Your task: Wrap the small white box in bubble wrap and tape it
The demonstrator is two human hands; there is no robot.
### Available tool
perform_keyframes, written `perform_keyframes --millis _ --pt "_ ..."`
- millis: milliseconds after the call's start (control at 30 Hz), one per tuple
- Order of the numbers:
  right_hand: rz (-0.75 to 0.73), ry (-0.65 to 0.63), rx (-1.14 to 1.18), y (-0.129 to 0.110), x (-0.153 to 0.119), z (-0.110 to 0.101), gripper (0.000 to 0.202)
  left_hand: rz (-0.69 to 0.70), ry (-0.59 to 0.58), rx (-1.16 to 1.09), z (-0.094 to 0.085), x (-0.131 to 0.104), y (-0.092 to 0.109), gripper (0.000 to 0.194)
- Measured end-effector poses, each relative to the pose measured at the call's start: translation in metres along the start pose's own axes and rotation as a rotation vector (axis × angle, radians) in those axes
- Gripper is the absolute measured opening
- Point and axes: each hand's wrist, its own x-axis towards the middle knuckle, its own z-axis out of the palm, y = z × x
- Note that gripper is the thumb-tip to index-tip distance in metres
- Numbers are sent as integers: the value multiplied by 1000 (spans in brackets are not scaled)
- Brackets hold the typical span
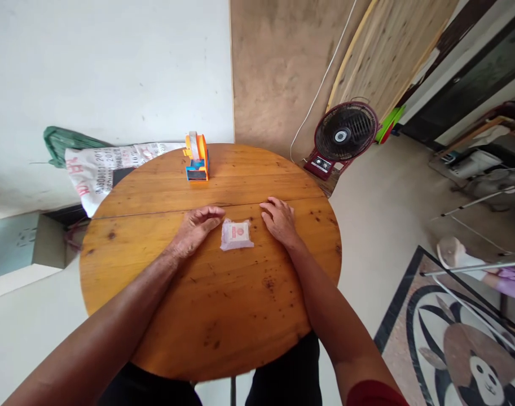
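Observation:
A small white box with red print, wrapped in bubble wrap (237,234), lies flat on the round wooden table (236,299) between my hands. My left hand (198,226) rests on its side just left of the package, fingers stretched toward its upper corner and holding nothing. To the package's right, my right hand (279,220) lies palm down on the wood, fingers loosely spread and apart from the wrap. Near the table's far edge stands an orange and blue tape dispenser (197,160) with a roll of tape on it.
A dark red fan (344,135) stands past the table's right far edge, by the wall. White printed sacks (105,169) lie behind the left edge. On the right, a person's foot (452,252) shows beside metal legs, near a panda floor mat (464,344).

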Motion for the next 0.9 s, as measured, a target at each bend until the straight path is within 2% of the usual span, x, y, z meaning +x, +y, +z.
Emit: perform_keyframes --millis 433,600,733,800,900 --pt "-4 33 60 2 0 1 28 -4 -5 10 -1 0 -1 36" --pt "-20 70 83 6 2 5 29 -27 -139 -21 0 -3 6 44" --pt "-25 170 223 3 1 2 25 -15 -274 -114 3 -4 6 49" --pt "-57 219 365 -5 -1 -6 24 -22 -318 -149 3 -4 4 52" --pt "-123 193 535 -26 -5 -30 20 -43 -364 -172 4 -4 3 54"
